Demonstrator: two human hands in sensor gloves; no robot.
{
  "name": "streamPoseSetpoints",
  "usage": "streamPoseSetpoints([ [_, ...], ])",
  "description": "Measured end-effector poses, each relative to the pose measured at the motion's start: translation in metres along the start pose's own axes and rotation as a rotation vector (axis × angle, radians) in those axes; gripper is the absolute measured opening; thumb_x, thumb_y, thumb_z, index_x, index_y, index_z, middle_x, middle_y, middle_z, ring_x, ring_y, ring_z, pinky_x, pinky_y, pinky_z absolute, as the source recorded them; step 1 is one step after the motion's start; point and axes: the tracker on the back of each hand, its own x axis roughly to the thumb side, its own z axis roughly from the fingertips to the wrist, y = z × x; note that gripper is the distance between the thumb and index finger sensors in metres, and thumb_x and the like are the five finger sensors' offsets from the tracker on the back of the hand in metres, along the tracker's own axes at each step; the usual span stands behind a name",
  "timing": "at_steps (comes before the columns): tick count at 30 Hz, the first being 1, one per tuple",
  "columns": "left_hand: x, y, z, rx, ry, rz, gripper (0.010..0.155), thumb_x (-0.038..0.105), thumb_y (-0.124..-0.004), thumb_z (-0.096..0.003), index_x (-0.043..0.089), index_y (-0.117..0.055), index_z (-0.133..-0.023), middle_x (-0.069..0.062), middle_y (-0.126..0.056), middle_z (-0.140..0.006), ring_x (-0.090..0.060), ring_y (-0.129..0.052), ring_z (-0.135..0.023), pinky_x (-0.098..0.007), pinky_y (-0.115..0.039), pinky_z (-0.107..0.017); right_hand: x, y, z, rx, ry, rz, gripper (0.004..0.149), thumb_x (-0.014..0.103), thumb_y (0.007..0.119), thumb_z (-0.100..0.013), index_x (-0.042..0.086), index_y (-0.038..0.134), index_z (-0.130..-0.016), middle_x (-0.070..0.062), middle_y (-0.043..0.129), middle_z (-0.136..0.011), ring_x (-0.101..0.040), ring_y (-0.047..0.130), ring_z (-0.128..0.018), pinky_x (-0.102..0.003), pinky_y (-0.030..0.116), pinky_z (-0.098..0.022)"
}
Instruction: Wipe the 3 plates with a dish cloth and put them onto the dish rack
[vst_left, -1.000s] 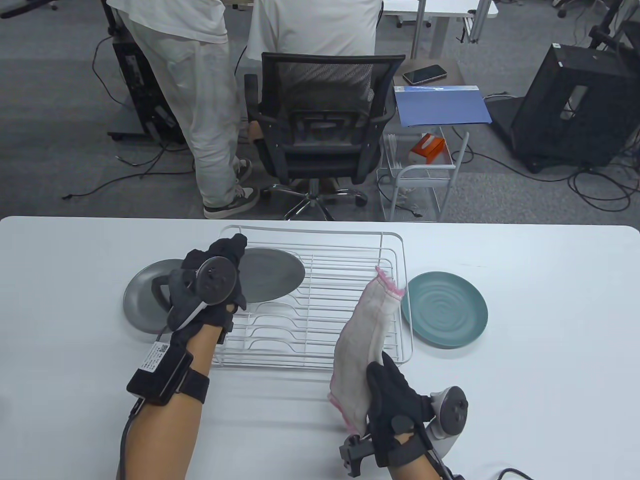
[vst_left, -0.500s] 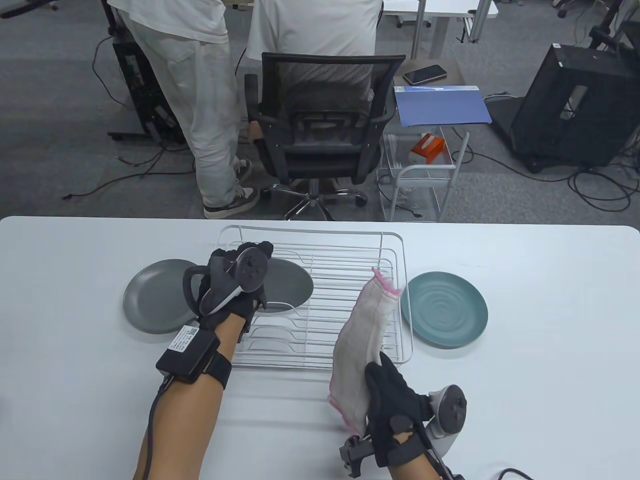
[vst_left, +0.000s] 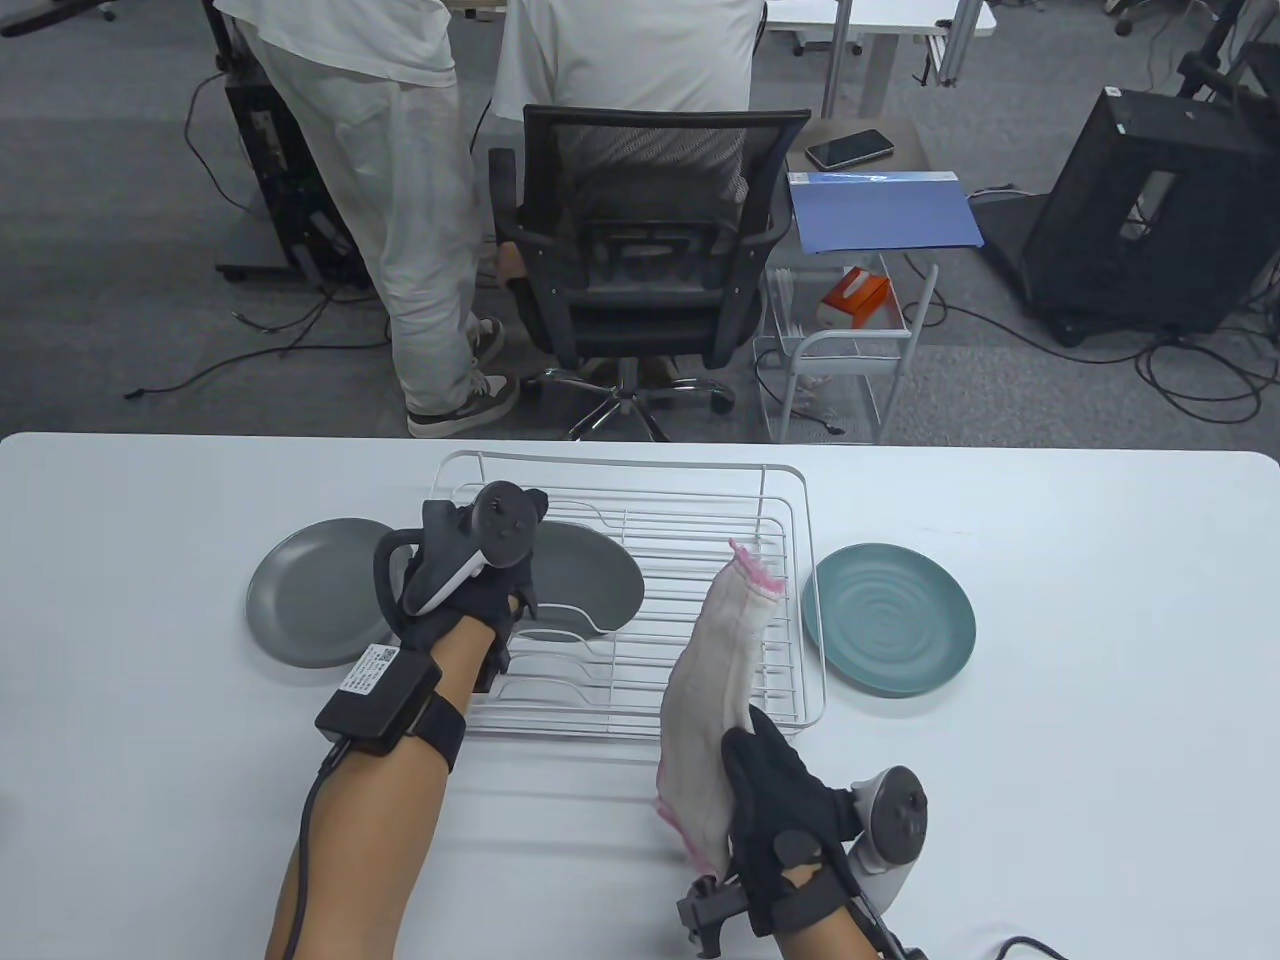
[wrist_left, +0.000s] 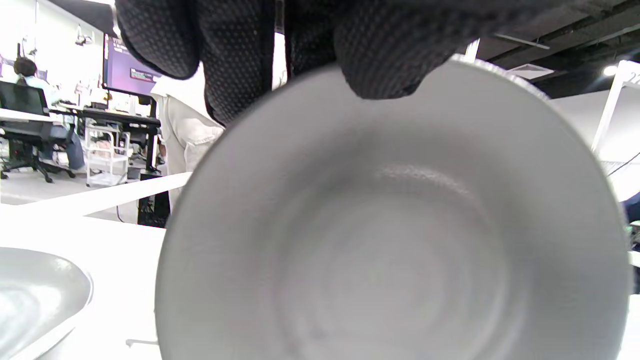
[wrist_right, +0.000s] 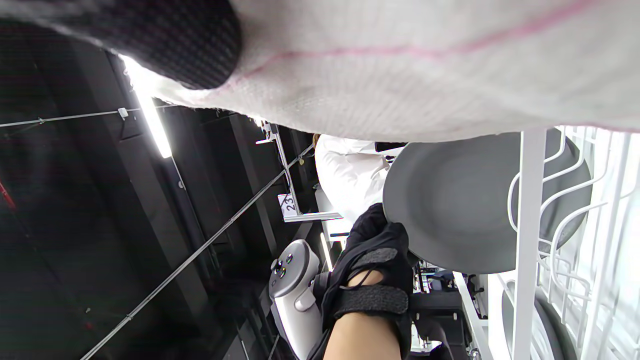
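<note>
Slotting grey plate (vst_left: 585, 575) into dish rack (vst_left: 780, 610), centre-left of table view. Left hand (vst_left: 470, 580) grips plate by its rim, fingers (wrist_left: 235, 55) curled over top edge, plate tilted near upright above the rack's curved wire dividers (vst_left: 545, 670). Right hand (vst_left: 785, 825), lower centre-right, clamps dish cloth (vst_left: 715, 700) w/ fingers closed on its lower part, cloth standing up over rack's front-right corner, not touching held plate.

Other plates: 2nd grey plate (vst_left: 305, 590) flat on table, left of rack; teal plate (vst_left: 890, 615) flat, right of rack. Neither racked yet, so prob. 1 of 3 in progress.

To do step well, my read: keep plate edge-on, line its bottom rim up w/ a gap between two dividers, lower till wires take weight, then let go. Can't tell if rim is already seated. Risk: releasing early, plate tips flat onto wires. Keep cloth hand clear.
</note>
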Motion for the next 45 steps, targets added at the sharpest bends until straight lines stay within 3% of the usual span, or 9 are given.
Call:
streamPoseSetpoints([
  [5,-0.034,0.018,0.006,0.011,0.035,-0.025,0.057,0.033,-0.082,-0.0512,0.037,-0.06,-0.104,-0.005,-0.074,-0.109,-0.04,-0.083,-0.097,-0.064,-0.059,-0.072,0.001,0.0,-0.001,-0.003,-0.003,-0.008,0.056,0.04,0.073,-0.05,0.007,0.069,-0.094,-0.025,0.065,-0.094,-0.049,0.058,-0.085,-0.064,0.049,-0.061],
  [10,-0.095,0.03,0.015,0.101,0.329,-0.067,0.058,0.041,-0.082,-0.0516,0.031,-0.06,-0.104,-0.009,-0.078,-0.104,-0.039,-0.091,-0.088,-0.063,-0.063,-0.068,0.001,-0.001,-0.001,-0.008,-0.007,-0.014,0.056,0.04,0.073,-0.05,0.007,0.069,-0.094,-0.024,0.065,-0.094,-0.049,0.058,-0.085,-0.064,0.049,-0.061],
  [19,-0.219,-0.036,0.05,-0.331,0.952,-0.047,0.072,0.066,-0.085,-0.0488,0.016,-0.069,-0.099,-0.015,-0.094,-0.084,-0.031,-0.109,-0.057,-0.055,-0.081,-0.052,0.0,-0.002,0.0,-0.011,-0.001,-0.003,0.056,0.04,0.073,-0.05,0.006,0.069,-0.094,-0.025,0.065,-0.094,-0.049,0.058,-0.085,-0.064,0.049,-0.061],
  [25,-0.244,-0.058,0.053,-0.419,0.999,-0.049,0.084,0.083,-0.077,-0.0455,0.017,-0.07,-0.097,-0.009,-0.099,-0.073,-0.024,-0.111,-0.046,-0.049,-0.085,-0.047,-0.001,0.0,-0.001,0.017,0.0,0.033,0.056,0.04,0.073,-0.05,0.006,0.069,-0.094,-0.025,0.064,-0.094,-0.049,0.057,-0.085,-0.064,0.048,-0.061],
  [28,-0.245,-0.065,0.046,-0.377,0.999,0.004,0.078,0.08,-0.078,-0.0466,0.018,-0.075,-0.093,-0.007,-0.102,-0.067,-0.023,-0.11,-0.041,-0.049,-0.086,-0.044,-0.001,0.0,-0.002,0.023,-0.002,0.055,0.056,0.04,0.073,-0.05,0.006,0.069,-0.094,-0.025,0.064,-0.094,-0.05,0.057,-0.085,-0.065,0.048,-0.061],
  [31,-0.246,-0.076,0.041,-0.452,1.027,0.017,0.072,0.074,-0.08,-0.0496,0.017,-0.073,-0.093,-0.005,-0.099,-0.066,-0.021,-0.109,-0.041,-0.048,-0.086,-0.045,-0.001,-0.002,-0.002,0.01,0.005,0.049,0.056,0.04,0.073,-0.05,0.006,0.069,-0.094,-0.026,0.064,-0.094,-0.05,0.057,-0.085,-0.065,0.048,-0.061],
  [33,-0.247,-0.078,0.039,-0.397,1.022,-0.029,0.067,0.069,-0.082,-0.0487,0.017,-0.076,-0.09,-0.002,-0.1,-0.059,-0.019,-0.11,-0.035,-0.047,-0.087,-0.043,-0.001,-0.004,-0.002,0.001,0.01,0.045,0.056,0.039,0.073,-0.05,0.005,0.069,-0.094,-0.026,0.064,-0.094,-0.05,0.056,-0.085,-0.065,0.048,-0.061],
  [39,-0.267,-0.085,0.054,-0.336,1.039,0.353,0.054,0.054,-0.086,-0.0504,0.014,-0.076,-0.085,0.002,-0.101,-0.053,-0.015,-0.109,-0.027,-0.046,-0.087,-0.04,-0.002,-0.003,-0.001,0.003,0.018,0.054,0.056,0.039,0.073,-0.05,0.005,0.069,-0.094,-0.026,0.064,-0.094,-0.05,0.056,-0.085,-0.065,0.048,-0.061],
  [45,-0.276,-0.063,0.08,-0.069,1.025,0.649,0.049,0.039,-0.079,-0.0524,0.012,-0.063,-0.09,-0.009,-0.103,-0.062,-0.02,-0.114,-0.027,-0.047,-0.089,-0.04,-0.002,-0.002,-0.001,0.013,0.015,0.045,0.056,0.039,0.073,-0.05,0.005,0.069,-0.094,-0.026,0.064,-0.094,-0.05,0.056,-0.085,-0.065,0.048,-0.061],
])
